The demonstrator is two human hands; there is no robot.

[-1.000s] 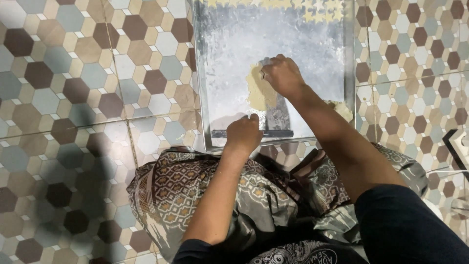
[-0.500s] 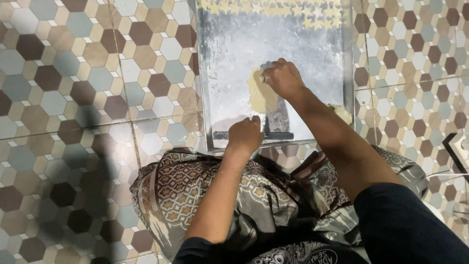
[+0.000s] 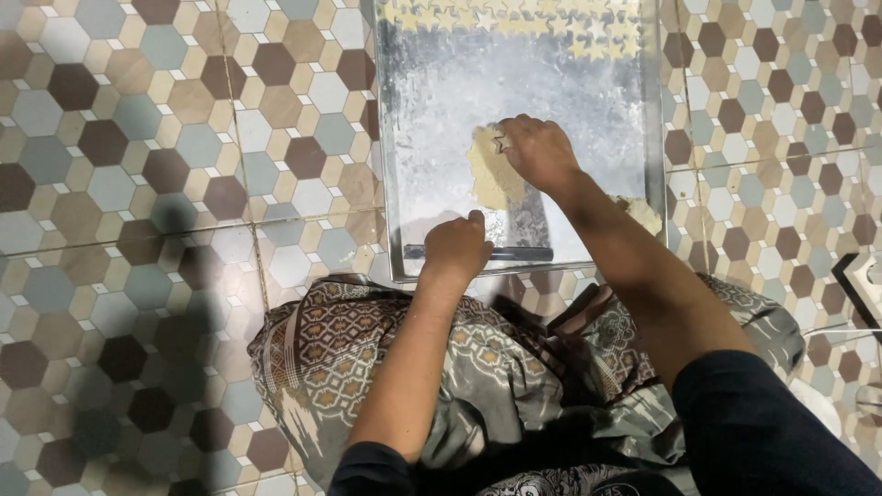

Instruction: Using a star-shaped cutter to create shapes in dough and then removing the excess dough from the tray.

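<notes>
The right hand (image 3: 537, 152) presses down with bent fingers on a flat, pale sheet of rolled dough (image 3: 491, 170) that lies in the middle of a floured rectangular metal tray (image 3: 441, 101) set on the hexagon-patterned tiled floor (image 3: 138, 184); what its fingers hold, I cannot tell. The left hand (image 3: 455, 248) is curled closed at the tray's near rim, beside a flat metal scraper (image 3: 528, 230). Small star-shaped dough cut-outs (image 3: 514, 14) line the tray's far edge.
</notes>
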